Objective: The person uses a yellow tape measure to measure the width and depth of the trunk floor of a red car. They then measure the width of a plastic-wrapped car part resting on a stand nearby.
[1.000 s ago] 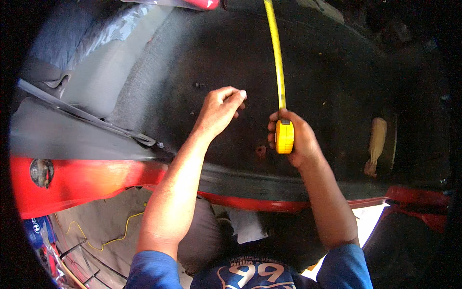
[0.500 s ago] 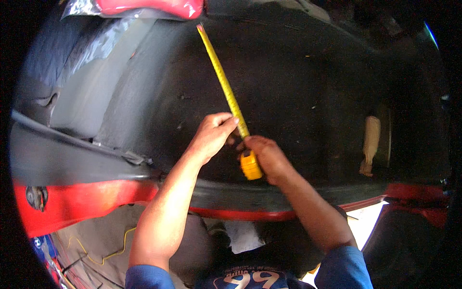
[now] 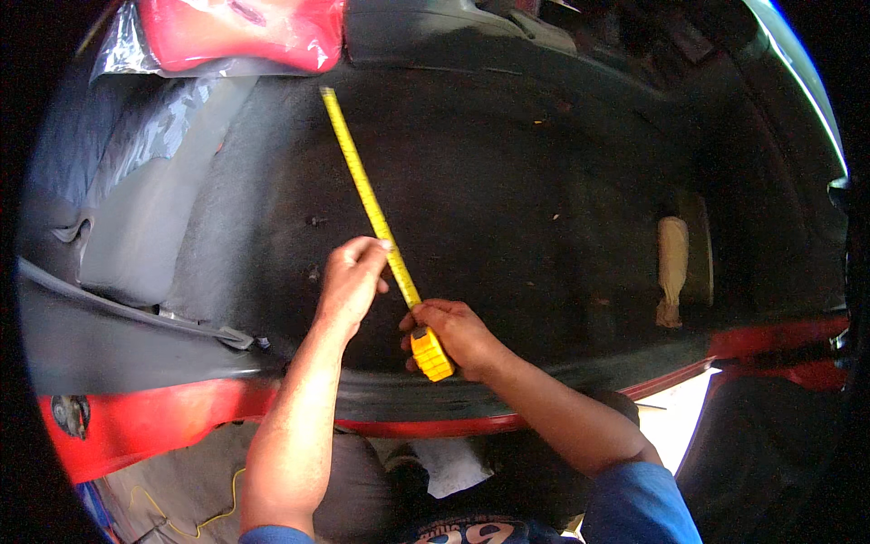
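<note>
A yellow tape measure [image 3: 432,354] is gripped by my right hand [image 3: 462,337], its fingers wrapped around the case near the car's front sill. From the case a yellow blade [image 3: 355,170] runs out to the upper left over dark carpet. Further up the blade, my left hand [image 3: 352,281] pinches its edge between thumb and fingers. The blade's free end points toward a red, plastic-wrapped thing [image 3: 249,32] at the far left, apart from it.
Dark carpet [image 3: 489,208] lines this car interior. A tan paper-like bundle [image 3: 672,258] lies at the right. Grey trim [image 3: 136,227] and a red body edge [image 3: 163,422] border the left and front. A yellow cord [image 3: 217,519] lies on the floor outside.
Both hands and the tape measure have moved left and nearer to me. The gap between my hands along the blade has widened. The whole view has also shifted slightly.
</note>
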`<state>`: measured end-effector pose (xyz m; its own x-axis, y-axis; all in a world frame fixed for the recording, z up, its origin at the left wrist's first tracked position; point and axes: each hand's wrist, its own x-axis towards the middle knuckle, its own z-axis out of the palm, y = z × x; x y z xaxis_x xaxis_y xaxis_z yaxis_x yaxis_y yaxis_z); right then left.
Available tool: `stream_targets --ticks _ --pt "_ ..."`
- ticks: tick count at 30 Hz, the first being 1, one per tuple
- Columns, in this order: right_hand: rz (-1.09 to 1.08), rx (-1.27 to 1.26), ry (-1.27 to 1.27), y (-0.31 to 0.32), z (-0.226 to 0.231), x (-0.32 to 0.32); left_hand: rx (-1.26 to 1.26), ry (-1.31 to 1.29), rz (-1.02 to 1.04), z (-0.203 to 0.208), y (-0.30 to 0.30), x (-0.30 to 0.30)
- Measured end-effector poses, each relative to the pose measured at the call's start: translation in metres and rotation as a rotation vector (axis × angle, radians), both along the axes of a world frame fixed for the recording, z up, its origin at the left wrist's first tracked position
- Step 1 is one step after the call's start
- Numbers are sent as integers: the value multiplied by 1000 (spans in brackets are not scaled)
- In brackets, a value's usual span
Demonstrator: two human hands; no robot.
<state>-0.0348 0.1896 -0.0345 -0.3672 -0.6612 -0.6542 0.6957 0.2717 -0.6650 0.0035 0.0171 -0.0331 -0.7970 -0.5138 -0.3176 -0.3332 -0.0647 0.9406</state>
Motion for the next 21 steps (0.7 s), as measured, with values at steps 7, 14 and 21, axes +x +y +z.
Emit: stream_targets --ticks 7,14,21 --pt "-87 -9 -102 2 6 -4 18 -134 -318 -7 19 0" --pt "-7 -20 -146 0 6 5 -72 -60 -52 -4 7 -1" --pt "-16 -34 -172 1 12 -1 69 -135 -256 -8 13 0"
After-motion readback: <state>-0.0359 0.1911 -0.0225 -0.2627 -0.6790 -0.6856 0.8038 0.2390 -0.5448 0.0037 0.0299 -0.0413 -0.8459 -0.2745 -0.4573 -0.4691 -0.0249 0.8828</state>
